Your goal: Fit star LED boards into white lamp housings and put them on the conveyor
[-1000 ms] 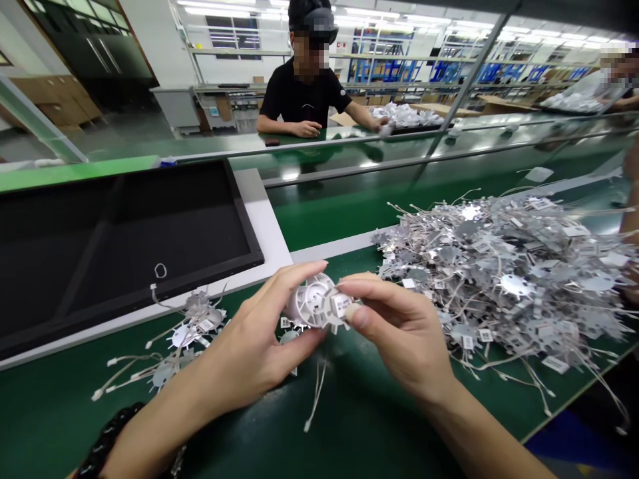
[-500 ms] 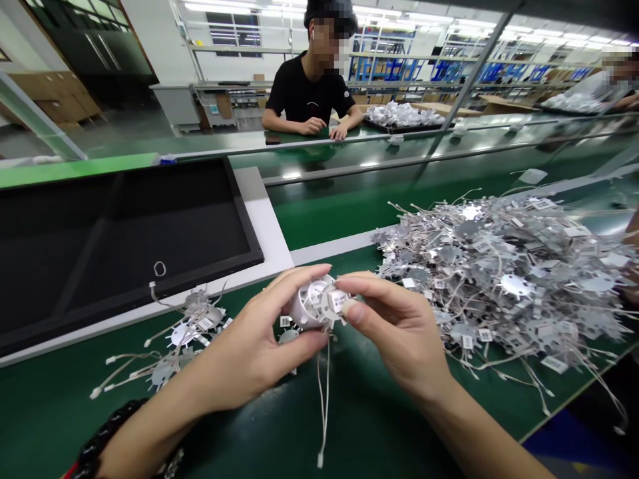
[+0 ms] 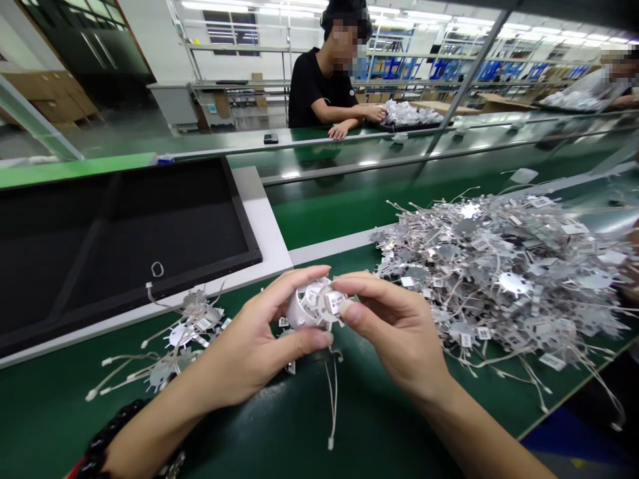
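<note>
Head view centres on a small white plastic housing (image 3: 310,306), round and cup-shaped with moulded ribs inside, held just above the green bench (image 3: 279,426). A star-edged metal plate (image 3: 333,303) with a white label is seated against its open face, and thin pale wires (image 3: 332,399) hang from it, ending in a small white connector close to the bench. The left hand (image 3: 249,349) cradles the housing, fingers (image 3: 299,278) curved over the top and thumb pressed under it. The right hand (image 3: 399,329) pinches the plate's edge between thumb and forefinger, its other fingers curled together. A dark beaded bracelet (image 3: 107,436) circles the left wrist.

Left of the hands lies a loose scatter of plates (image 3: 184,332), flat, silvery and toothed like gears, with trailing leads. To the right rises a large heap of plates (image 3: 504,273), matte grey and glinting, tangled with wires and paper tags. A shallow black tray (image 3: 124,233) with a raised rim sits beyond on a white strip. Across the glossy conveyor, a person in a black shirt (image 3: 312,90) rests their hands beside another white pile.
</note>
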Demonstrator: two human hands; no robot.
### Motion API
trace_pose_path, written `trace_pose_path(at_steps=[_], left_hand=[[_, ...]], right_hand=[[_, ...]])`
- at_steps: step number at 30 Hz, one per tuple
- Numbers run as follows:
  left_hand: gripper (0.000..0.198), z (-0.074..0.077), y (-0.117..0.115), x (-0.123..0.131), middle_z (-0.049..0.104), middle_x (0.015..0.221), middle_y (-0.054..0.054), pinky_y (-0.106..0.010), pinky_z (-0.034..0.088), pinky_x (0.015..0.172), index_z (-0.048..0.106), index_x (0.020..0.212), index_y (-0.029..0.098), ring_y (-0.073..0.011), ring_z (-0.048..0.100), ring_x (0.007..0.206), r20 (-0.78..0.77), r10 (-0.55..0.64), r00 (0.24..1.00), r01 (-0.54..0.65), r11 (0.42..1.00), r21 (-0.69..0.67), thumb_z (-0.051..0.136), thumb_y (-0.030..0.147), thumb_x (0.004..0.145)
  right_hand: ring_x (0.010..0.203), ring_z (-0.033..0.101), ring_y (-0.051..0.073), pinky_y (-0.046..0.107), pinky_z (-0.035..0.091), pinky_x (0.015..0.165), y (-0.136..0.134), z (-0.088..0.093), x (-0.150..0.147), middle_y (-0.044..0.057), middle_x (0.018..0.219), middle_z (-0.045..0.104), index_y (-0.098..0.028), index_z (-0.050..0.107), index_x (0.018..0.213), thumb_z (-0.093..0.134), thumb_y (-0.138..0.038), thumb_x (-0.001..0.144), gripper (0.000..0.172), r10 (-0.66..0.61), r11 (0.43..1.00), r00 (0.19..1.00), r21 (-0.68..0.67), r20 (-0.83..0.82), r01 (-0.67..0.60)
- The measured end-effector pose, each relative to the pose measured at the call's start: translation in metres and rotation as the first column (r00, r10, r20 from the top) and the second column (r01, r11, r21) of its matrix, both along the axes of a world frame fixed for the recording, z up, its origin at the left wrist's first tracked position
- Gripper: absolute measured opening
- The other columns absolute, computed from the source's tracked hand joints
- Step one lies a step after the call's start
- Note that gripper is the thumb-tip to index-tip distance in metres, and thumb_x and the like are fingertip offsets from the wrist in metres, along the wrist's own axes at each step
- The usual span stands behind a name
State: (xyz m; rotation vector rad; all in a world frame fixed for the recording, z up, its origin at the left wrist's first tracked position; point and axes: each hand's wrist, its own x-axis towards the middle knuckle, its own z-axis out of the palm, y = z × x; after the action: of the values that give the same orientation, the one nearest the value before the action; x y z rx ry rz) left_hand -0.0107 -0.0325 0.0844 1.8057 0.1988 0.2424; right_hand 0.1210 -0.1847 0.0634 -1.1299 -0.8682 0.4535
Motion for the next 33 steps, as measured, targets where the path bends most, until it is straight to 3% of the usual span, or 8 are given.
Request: trace_pose_path(at_steps=[10, 17, 24, 33], left_hand=[[0.052, -0.004, -0.001, 0.001, 0.066, 0.139, 0.01, -0.015, 0.053, 0.096, 0.06, 0.136, 0.046, -0.0129, 0.067, 0.118, 0.056, 0.026, 0.998, -0.029, 0.998, 0.059, 0.08, 0.032, 0.09], [0.048, -0.006, -0.002, 0.005, 0.066, 0.134, 0.005, -0.027, 0.052, 0.105, 0.061, 0.135, 0.042, -0.0165, 0.068, 0.11, 0.065, 0.087, 0.994, -0.097, 0.979, 0.178, 0.078, 0.036, 0.091], [0.049, -0.003, -0.005, 0.004, 0.069, 0.135, 0.005, -0.014, 0.057, 0.083, 0.06, 0.135, 0.04, -0.0124, 0.071, 0.103, 0.023, 0.086, 0.996, -0.088, 0.991, 0.103, 0.078, 0.035, 0.09], [0.056, -0.003, -0.007, 0.004, 0.067, 0.142, 0.001, -0.017, 0.059, 0.088, 0.056, 0.143, 0.033, -0.0161, 0.073, 0.109, 0.026, 0.09, 0.996, -0.093, 0.99, 0.104, 0.076, 0.029, 0.091]], right_hand=[[0.1, 0.075, 0.01, 0.019, 0.059, 0.091, 0.002, -0.002, -0.001, -0.009, 0.104, 0.081, -0.041, 0.082, 0.105, 0.077, -0.015, 0.087, 0.032, -0.021, 1.0, 0.999, -0.014, 0.033, 0.022], [0.101, 0.071, 0.013, 0.027, 0.058, 0.095, 0.003, -0.007, -0.005, -0.008, 0.106, 0.08, -0.042, 0.081, 0.109, 0.076, -0.018, 0.09, 0.031, -0.06, 0.998, 0.997, -0.009, 0.053, 0.06], [0.101, 0.069, 0.015, 0.03, 0.056, 0.093, 0.006, -0.009, -0.01, -0.007, 0.102, 0.08, -0.043, 0.081, 0.108, 0.076, -0.019, 0.09, 0.031, -0.111, 0.994, 0.993, -0.01, 0.039, 0.112], [0.108, 0.069, 0.019, 0.037, 0.055, 0.1, 0.007, -0.009, -0.006, -0.004, 0.108, 0.078, -0.039, 0.081, 0.103, 0.077, -0.022, 0.089, 0.022, -0.113, 0.991, 0.992, -0.062, 0.056, 0.116]])
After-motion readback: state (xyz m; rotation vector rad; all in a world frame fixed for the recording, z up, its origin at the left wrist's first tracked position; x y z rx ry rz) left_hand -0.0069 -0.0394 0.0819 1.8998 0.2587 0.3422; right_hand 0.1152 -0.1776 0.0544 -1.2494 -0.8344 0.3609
